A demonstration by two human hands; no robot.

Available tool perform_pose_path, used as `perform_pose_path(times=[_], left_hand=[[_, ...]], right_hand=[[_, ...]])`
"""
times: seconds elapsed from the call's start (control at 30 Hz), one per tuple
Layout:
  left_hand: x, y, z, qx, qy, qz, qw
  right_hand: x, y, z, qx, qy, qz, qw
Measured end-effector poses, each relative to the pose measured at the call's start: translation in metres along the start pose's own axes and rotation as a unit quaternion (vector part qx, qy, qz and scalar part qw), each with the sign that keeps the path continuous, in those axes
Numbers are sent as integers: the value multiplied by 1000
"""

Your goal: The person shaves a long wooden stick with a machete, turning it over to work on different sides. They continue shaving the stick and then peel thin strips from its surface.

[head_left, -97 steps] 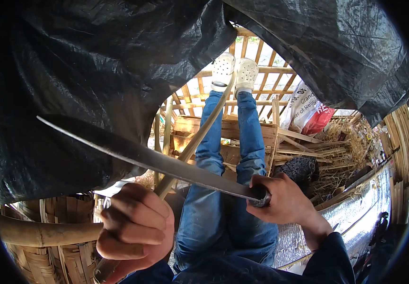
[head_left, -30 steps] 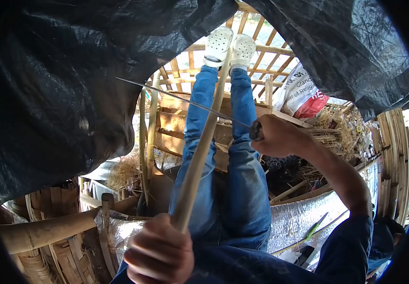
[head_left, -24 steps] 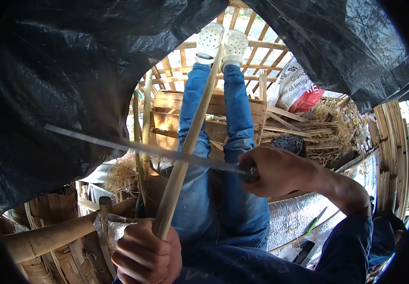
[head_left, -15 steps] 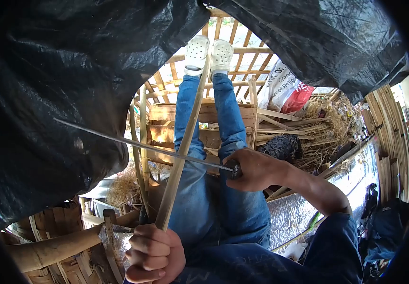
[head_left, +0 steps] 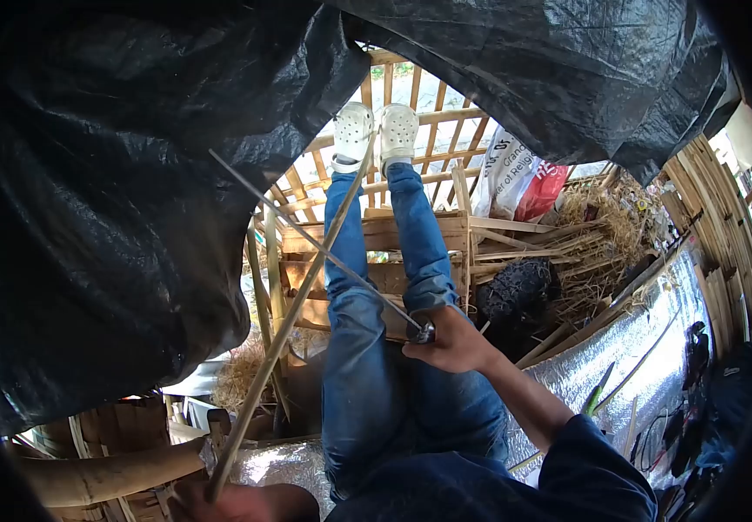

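My right hand is closed around the dark handle of a machete, in front of my right thigh. Its long, thin blade reaches up and left and crosses over a bamboo strip. The lower end of that strip is in my left hand, whose fingers are wrapped round it and partly cut off by the bottom of the view. From there the strip slants up to the right, its far tip between my white clogs. My legs in blue jeans stretch out ahead.
Black plastic sheeting hangs on the left and along the top. Beyond my feet is a bamboo lattice. A printed sack, straw and split bamboo lie to the right, near silvery foil sheeting. A bamboo pole is at lower left.
My left hand has moved down and left, bringing the strip to a flatter slant. The machete has swung to point more steeply upward, its tip moving right. The view has also shifted.
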State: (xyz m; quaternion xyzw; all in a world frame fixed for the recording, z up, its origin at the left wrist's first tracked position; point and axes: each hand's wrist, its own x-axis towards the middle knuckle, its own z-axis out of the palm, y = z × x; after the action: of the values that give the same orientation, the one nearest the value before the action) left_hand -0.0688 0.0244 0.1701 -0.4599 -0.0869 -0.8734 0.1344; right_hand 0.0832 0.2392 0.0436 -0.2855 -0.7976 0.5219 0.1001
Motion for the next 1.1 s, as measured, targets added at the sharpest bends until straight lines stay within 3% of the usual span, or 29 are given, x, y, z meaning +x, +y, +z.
perform_pose_path(times=[0.2, 0.37, 0.43, 0.47, 0.57, 0.73, 0.83, 0.87, 0.97, 1.0, 1.03, 1.1], left_hand=[[51, 32, -43, 4, -13, -24, 1000], [91, 91, -70, 16, -12, 3, 1000], [96, 100, -70, 14, -64, -71, 995], [91, 102, -75, -17, -55, -92, 994], [78, 94, -74, -36, -68, -124, 989], [90, 90, -70, -67, -104, -162, 979], [99, 80, -64, -88, -100, -160, 978], [101, 75, -61, -88, -99, -161, 978], [109, 62, -53, -95, -104, -107, 984], [137, 88, -69, -11, -155, -219, 963], [139, 89, -75, -10, -155, -218, 963], [132, 90, -90, 183, -22, -79, 980]], right_hand=[[-1, 13, 6, 68, 101, -24, 992], [5, 32, 2, 107, 82, 7, 991], [6, 40, 5, 149, 151, 30, 977], [8, 45, 5, 97, 158, 34, 982], [4, 37, -1, 164, 149, 93, 971], [-15, 46, -12, 166, 162, 128, 964], [-26, 51, -18, 173, 160, 128, 963], [-30, 47, -16, 211, 200, 130, 948], [-36, 45, -21, 190, 190, 157, 950], [-37, 46, -20, 190, 190, 158, 950], [-38, 48, -18, 191, 201, 159, 947], [-39, 50, -16, 193, 211, 158, 945]])
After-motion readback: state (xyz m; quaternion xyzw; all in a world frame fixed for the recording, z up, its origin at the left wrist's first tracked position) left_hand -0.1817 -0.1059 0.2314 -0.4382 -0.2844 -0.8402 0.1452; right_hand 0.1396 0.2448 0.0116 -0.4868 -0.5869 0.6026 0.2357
